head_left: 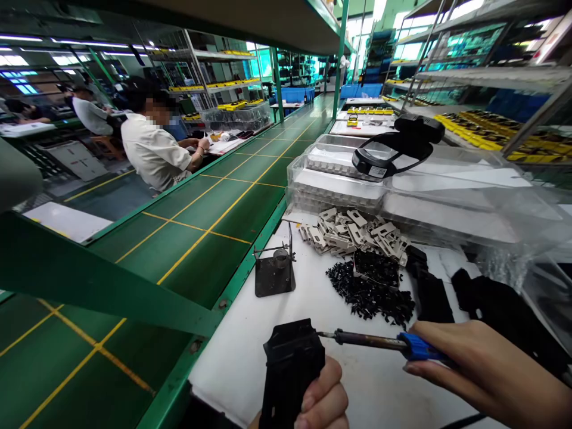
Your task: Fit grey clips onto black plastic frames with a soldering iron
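My left hand (325, 400) is wrapped round a black plastic housing (292, 363), held up over the near edge of the white worktop. In my right hand (478, 363) is a soldering iron (370, 339) with a blue handle. Its thin tip points left and is at the upper right edge of the housing; whether it touches cannot be made out. Beyond the iron lies a heap of small black parts (370, 292), with a pile of pale grey plastic pieces (353, 232) behind it. More black housings (431, 292) lie to the right, partly behind my right hand.
A metal iron stand (274, 274) sits at the worktop's left side. Clear plastic trays (339, 185) are stacked at the back, with a black strapped device (397, 146) on top. Left runs a green conveyor belt (223, 202), crossed by a green post (98, 280). A co-worker (154, 143) sits beyond.
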